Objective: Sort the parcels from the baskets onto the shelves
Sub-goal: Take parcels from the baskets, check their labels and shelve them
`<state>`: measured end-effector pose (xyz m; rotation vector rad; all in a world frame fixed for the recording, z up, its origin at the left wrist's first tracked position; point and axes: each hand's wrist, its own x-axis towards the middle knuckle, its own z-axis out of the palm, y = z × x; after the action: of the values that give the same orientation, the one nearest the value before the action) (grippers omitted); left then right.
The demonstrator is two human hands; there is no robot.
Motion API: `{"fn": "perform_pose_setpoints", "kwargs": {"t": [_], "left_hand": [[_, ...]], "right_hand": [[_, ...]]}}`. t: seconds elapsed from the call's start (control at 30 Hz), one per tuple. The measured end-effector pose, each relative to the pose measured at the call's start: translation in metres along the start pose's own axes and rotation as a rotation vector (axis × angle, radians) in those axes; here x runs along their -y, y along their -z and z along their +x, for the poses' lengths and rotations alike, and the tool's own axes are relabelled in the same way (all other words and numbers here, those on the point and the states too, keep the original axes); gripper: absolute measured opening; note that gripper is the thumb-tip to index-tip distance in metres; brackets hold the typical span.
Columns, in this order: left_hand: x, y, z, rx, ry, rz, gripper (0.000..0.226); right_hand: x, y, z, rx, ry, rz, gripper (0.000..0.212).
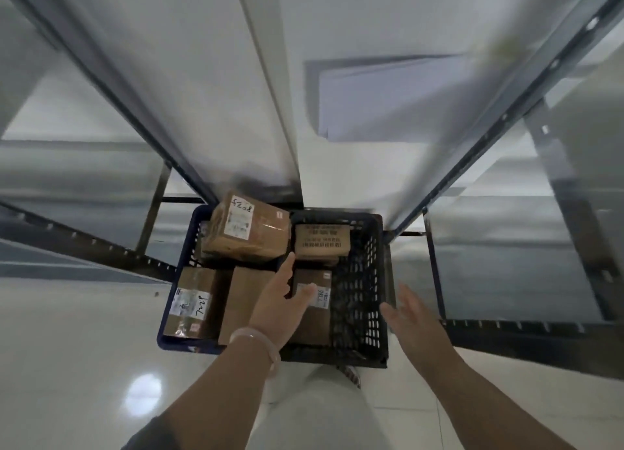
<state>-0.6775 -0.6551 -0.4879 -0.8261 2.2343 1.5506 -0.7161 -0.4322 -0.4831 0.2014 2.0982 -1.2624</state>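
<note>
The basket (pixel 364 280) at the centre of the frame is dark blue moulded plastic with lattice walls, and the parcels (pixel 251 243) in it are matt brown cardboard with glossy clear tape and white paper labels (pixel 240 221). The floor (pixel 84 348) at lower left is smooth, pale and glossy with a bright reflection, while the shelf rails (pixel 101 247) at left are dark punched metal. A smooth, pale, shiny bracelet (pixel 260 343) and light matt cloth trousers (pixel 320 416) show at the bottom.

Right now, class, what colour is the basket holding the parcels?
The basket is dark blue; the head view, the only one, shows it.
</note>
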Motion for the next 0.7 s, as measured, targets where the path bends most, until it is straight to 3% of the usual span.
{"fn": "perform_pose_setpoints", "kwargs": {"t": [0.1,0.27,0.53,0.7], "left_hand": [[0.039,-0.008,0.031,0.037,0.055,0.073,0.076],[0.102,-0.035,0.090,0.081,0.237,-0.115,0.068],[0.219,-0.103,0.205,0.137,0.373,-0.113,0.059],[0.288,-0.142,0.269,0.147,0.472,-0.064,0.056]], "right_hand": [[-0.029,-0.026,0.043,0.045,-0.035,-0.032,0.076],[-0.082,-0.073,0.115,0.065,-0.134,-0.102,0.068],[-0.200,-0.137,0.240,0.051,-0.318,-0.125,0.067],[-0.259,-0.165,0.307,0.062,-0.334,-0.180,0.055]]}}
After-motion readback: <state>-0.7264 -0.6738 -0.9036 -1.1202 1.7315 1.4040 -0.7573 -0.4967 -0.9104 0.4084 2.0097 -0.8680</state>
